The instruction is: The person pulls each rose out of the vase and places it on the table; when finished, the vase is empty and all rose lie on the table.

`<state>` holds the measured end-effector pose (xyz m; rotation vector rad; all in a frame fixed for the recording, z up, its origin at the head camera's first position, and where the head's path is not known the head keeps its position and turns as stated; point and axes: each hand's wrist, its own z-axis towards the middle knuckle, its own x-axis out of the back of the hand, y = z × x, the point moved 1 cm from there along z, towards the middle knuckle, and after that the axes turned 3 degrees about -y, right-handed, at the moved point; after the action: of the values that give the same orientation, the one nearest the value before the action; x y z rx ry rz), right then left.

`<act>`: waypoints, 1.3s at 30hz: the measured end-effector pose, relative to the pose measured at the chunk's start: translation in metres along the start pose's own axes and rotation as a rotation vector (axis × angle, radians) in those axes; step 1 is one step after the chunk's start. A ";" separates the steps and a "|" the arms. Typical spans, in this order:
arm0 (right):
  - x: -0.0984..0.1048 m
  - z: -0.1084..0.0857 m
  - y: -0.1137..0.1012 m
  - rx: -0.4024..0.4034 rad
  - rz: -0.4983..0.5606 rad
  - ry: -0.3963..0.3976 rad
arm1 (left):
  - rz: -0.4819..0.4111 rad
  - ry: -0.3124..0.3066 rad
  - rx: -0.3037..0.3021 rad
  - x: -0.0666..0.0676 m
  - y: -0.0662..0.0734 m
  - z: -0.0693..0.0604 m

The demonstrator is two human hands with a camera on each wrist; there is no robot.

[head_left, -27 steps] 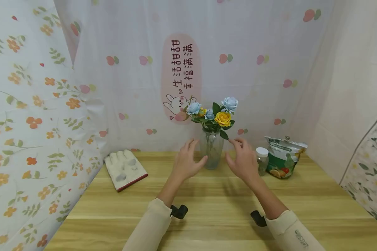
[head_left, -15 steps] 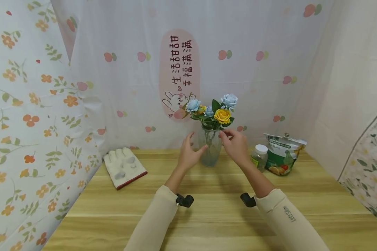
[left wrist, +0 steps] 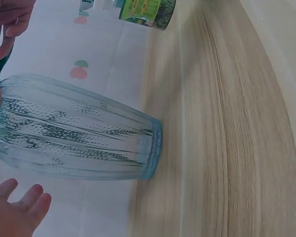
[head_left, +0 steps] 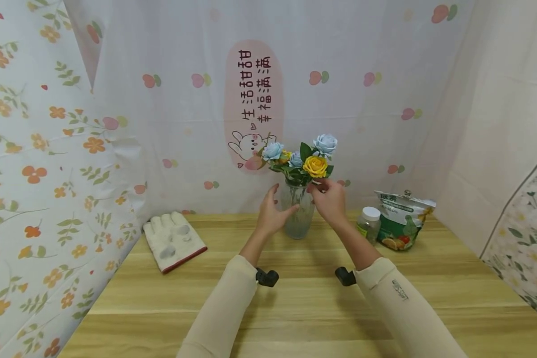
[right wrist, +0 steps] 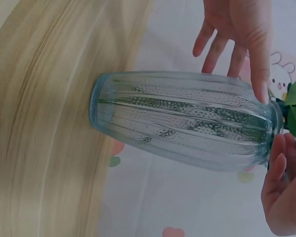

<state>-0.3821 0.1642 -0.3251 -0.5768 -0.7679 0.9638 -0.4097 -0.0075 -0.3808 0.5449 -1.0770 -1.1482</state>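
Observation:
A ribbed clear glass vase (head_left: 298,219) (left wrist: 79,131) (right wrist: 187,118) stands upright on the table, holding blue roses (head_left: 325,144) and yellow roses (head_left: 315,166) with green leaves (right wrist: 295,111). On its left side is my left hand (head_left: 272,211) (left wrist: 15,210) (right wrist: 239,34), fingers spread behind the glass and thumb lying along it near the neck. My right hand (head_left: 328,200) (left wrist: 10,24) (right wrist: 288,187) is at the right of the rim, just under the yellow rose, fingers bent by the leaves and rim. Whether those fingertips pinch a leaf or stem is unclear.
To the right stand a white-capped jar (head_left: 369,226) (left wrist: 143,11) and a green and white pouch (head_left: 400,221). A pale glove with a red cuff (head_left: 173,239) lies at the left of the wooden table (head_left: 295,318). Patterned curtains (head_left: 183,124) hang behind and beside it.
My right hand has moved in leftward from beside the vase to its rim, fingers bending. My left hand has come slightly closer, its thumb now over the glass. The vase stays put.

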 end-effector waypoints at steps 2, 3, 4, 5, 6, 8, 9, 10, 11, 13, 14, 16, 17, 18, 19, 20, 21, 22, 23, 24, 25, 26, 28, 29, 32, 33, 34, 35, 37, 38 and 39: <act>-0.002 0.002 0.002 -0.009 -0.011 0.001 | -0.026 -0.005 0.004 -0.002 -0.001 0.002; -0.003 0.003 0.003 -0.014 -0.015 0.001 | -0.039 -0.007 0.002 -0.004 -0.002 0.003; -0.005 0.004 0.003 -0.018 -0.018 -0.001 | -0.049 -0.007 0.001 -0.005 -0.003 0.004; -0.006 0.005 0.003 -0.025 -0.017 -0.001 | -0.059 -0.007 -0.002 -0.006 -0.003 0.005; -0.007 0.006 0.004 -0.030 -0.021 -0.001 | -0.067 -0.006 -0.005 -0.007 -0.003 0.006; -0.008 0.007 0.004 -0.040 -0.014 -0.004 | -0.075 -0.012 -0.001 -0.009 -0.003 0.008; -0.009 0.008 0.004 -0.043 -0.017 -0.005 | -0.079 -0.015 0.004 -0.010 -0.002 0.009; -0.009 0.008 0.004 -0.047 -0.022 -0.006 | -0.087 -0.019 0.015 -0.011 -0.001 0.009; -0.009 0.008 0.005 -0.049 -0.028 -0.006 | -0.094 -0.023 0.025 -0.012 0.000 0.010; -0.009 0.008 0.006 -0.050 -0.051 -0.008 | -0.107 -0.027 0.047 -0.014 0.001 0.011; -0.009 0.008 0.006 -0.050 -0.064 -0.009 | -0.114 -0.026 0.056 -0.014 0.002 0.012; -0.009 0.008 0.006 -0.057 -0.079 -0.008 | -0.124 -0.023 0.060 -0.015 0.002 0.012; -0.009 0.008 0.006 -0.055 -0.081 -0.003 | -0.125 -0.017 0.053 -0.016 0.002 0.013; -0.009 0.008 0.006 -0.053 -0.085 0.006 | -0.121 -0.009 0.045 -0.016 0.002 0.013; -0.009 0.008 0.006 -0.046 -0.087 0.019 | -0.116 0.002 0.035 -0.016 0.002 0.013; -0.008 0.009 0.005 -0.038 -0.092 0.036 | -0.107 0.014 0.022 -0.016 0.002 0.013; -0.008 0.009 0.004 -0.028 -0.092 0.051 | -0.095 0.027 0.011 -0.017 0.001 0.013; -0.008 0.010 0.003 -0.013 -0.093 0.066 | -0.087 0.042 0.000 -0.017 0.001 0.013; -0.008 0.010 0.002 0.003 -0.098 0.081 | -0.078 0.054 -0.008 -0.017 0.001 0.014; -0.008 0.011 0.001 0.012 -0.102 0.093 | -0.071 0.063 -0.013 -0.018 0.001 0.014; -0.008 0.011 0.000 0.021 -0.102 0.104 | -0.065 0.070 -0.015 -0.017 0.001 0.014; -0.008 0.011 -0.001 0.023 -0.100 0.111 | -0.057 0.073 -0.015 -0.017 0.001 0.014; -0.009 0.011 -0.002 0.022 -0.093 0.125 | -0.054 0.076 -0.021 -0.017 0.001 0.014; -0.009 0.011 -0.002 0.020 -0.086 0.132 | -0.052 0.075 -0.023 -0.017 0.002 0.015; -0.009 0.009 -0.003 0.013 -0.063 0.152 | -0.043 0.073 -0.036 -0.018 0.004 0.014; -0.009 0.009 -0.003 0.013 -0.054 0.155 | -0.042 0.072 -0.043 -0.018 0.005 0.014; -0.008 0.008 -0.004 0.013 -0.046 0.157 | -0.038 0.072 -0.046 -0.018 0.005 0.014; -0.008 0.007 -0.004 0.014 -0.038 0.158 | -0.034 0.071 -0.046 -0.019 0.005 0.014; -0.008 0.007 -0.004 0.016 -0.031 0.162 | -0.026 0.073 -0.043 -0.020 0.005 0.014; -0.008 0.007 -0.005 0.016 -0.024 0.165 | -0.025 0.073 -0.038 -0.020 0.005 0.013; -0.008 0.007 -0.005 0.016 -0.017 0.168 | -0.027 0.074 -0.033 -0.021 0.004 0.013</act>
<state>-0.3878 0.1556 -0.3201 -0.6276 -0.6134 0.8929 -0.4197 0.0151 -0.3798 0.5735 -0.9883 -1.1590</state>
